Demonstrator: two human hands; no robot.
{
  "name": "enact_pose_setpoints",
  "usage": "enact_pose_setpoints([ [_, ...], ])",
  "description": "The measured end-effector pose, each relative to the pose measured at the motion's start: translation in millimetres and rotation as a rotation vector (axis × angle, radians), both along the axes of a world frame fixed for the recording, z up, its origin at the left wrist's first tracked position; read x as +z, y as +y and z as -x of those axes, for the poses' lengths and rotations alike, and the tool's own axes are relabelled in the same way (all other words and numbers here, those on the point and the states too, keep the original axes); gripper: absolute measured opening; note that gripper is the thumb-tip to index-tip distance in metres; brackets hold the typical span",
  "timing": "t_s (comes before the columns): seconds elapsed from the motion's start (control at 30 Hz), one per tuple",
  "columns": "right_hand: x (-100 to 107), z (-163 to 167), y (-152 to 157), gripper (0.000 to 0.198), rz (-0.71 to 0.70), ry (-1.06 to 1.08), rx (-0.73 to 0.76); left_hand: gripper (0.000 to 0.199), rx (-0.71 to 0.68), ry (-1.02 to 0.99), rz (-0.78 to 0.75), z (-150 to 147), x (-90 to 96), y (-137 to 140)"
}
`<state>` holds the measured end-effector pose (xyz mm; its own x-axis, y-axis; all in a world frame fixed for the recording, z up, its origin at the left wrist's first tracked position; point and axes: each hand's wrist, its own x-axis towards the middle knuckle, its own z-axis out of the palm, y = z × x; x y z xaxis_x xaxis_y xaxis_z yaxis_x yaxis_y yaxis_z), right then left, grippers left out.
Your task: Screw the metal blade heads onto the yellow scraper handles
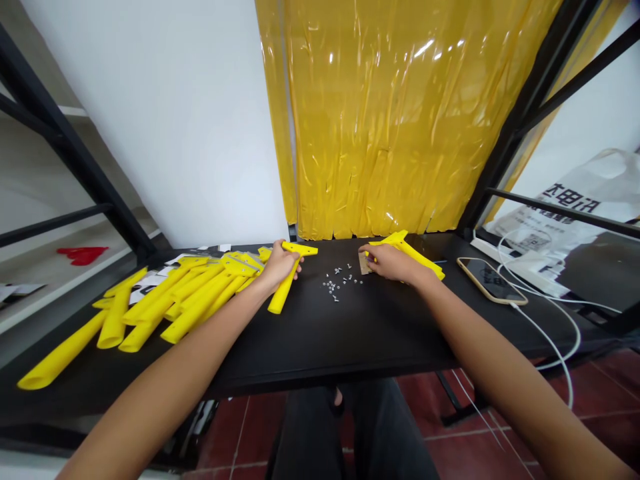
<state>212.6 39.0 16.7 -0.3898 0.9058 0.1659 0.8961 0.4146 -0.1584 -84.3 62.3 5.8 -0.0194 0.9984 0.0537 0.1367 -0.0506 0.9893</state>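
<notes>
My left hand [281, 267] is closed around a yellow T-shaped scraper handle [283, 293], its hollow grip end pointing down toward me. On the right, the bent fingers of my right hand [393, 261] are closed on a small flat tan piece [363, 264] at the table surface. Beside and behind that hand lie more yellow handles [420, 259], partly covered by it. Between my hands, several small screws and nuts [335, 288] are scattered on the black table [310, 340].
A pile of yellow scrapers [195, 293] covers the table's left side, some with greyish blades. At the right lie a phone [493, 280] with a white cable [555, 353] and a white plastic bag [575, 213]. Black frame posts [520, 127] flank the table; yellow plastic sheeting [400, 120] hangs behind.
</notes>
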Motion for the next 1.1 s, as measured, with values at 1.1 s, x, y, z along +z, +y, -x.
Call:
enact_pose_setpoints([
  [1.1, -0.8, 8.6, -2.9, 0.054, -0.062, -0.137, -0.339, 0.093, -0.164, 0.085, -0.020, -12.2, 0.2, -16.1],
])
